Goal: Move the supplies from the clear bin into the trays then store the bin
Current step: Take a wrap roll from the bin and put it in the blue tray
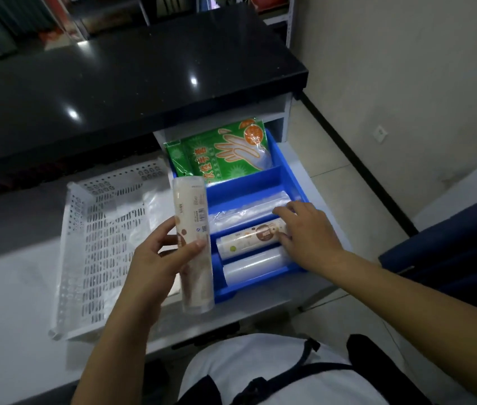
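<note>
Left hand (170, 252) gripping upright roll (193, 244) beside blue tray (282, 168); right hand (307, 232) reaching in, fingers spread, resting on printed roll (249, 236).

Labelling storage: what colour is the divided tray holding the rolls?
Blue tray, clearest in the head view.

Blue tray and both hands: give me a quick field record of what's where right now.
blue tray: divided, on the white shelf, right of the bin
back compartment: green glove packs
front compartment: printed roll lying between two clear rolls
right hand: fingers resting on the printed roll's right end
left hand: gripping a second printed roll, upright, at the tray's left edge
clear bin: perforated, left of tray, clear plastic left inside
</note>
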Motion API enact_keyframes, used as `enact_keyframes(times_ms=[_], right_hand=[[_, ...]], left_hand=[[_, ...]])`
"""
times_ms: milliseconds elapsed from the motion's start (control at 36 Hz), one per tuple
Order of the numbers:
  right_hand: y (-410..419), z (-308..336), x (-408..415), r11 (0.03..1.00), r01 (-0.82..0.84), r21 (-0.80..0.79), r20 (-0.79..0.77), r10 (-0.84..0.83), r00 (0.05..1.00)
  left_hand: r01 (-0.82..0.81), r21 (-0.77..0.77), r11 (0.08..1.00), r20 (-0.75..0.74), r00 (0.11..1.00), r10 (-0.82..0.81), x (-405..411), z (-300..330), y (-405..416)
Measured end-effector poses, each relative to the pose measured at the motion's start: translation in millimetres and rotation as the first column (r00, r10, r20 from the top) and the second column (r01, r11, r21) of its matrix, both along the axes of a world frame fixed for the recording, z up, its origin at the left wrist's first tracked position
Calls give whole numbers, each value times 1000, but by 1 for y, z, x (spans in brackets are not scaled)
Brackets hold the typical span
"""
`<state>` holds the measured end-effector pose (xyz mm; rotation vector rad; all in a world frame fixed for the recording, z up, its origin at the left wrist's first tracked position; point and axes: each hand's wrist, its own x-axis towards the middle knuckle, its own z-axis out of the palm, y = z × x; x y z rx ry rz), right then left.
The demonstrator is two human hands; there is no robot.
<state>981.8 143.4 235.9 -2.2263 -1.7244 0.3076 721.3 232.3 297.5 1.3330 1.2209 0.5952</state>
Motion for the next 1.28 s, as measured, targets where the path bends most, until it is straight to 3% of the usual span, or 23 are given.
enact_keyframes(times_ms=[111, 222, 306, 417, 667, 1000, 1056, 1111, 1194, 1278], right_hand=[[-42, 6, 6, 995, 83, 57, -122, -75, 990], [-83, -2, -3, 994, 106, -16, -99, -107, 989], [-105, -15, -13, 980, 120, -161, -72, -133, 988], [-117, -30, -19, 962, 145, -232, -35, -157, 987], [-120, -50, -29, 971, 211, -112, -51, -218, 975], [-118, -47, -32, 966, 240, -100, -82, -248, 965], [-118, -44, -32, 967, 236, -101, -85, -244, 966], [-118, -41, -31, 968, 228, -101, -97, -238, 966], [-117, -35, -29, 967, 224, -122, -110, -238, 965], [-114, -29, -28, 970, 222, -94, -136, -234, 963]], left_hand=[[292, 57, 955, -167, 945, -280, 27, -2, 16], [615, 125, 779, -479, 725, -496, 70, -15, 17], [759, 183, 625, -668, 562, -487, 98, -28, 10], [839, 229, 493, -787, 457, -413, 121, -49, 2], [851, 303, 429, -822, 461, -334, 135, -64, -3], [884, 229, 408, -853, 385, -353, 134, -68, 2], [862, 198, 467, -802, 417, -428, 133, -65, 2], [805, 210, 555, -718, 513, -472, 128, -60, 2], [694, 309, 650, -618, 666, -418, 110, -48, 2], [442, 296, 847, -372, 870, -324, 84, -40, -1]])
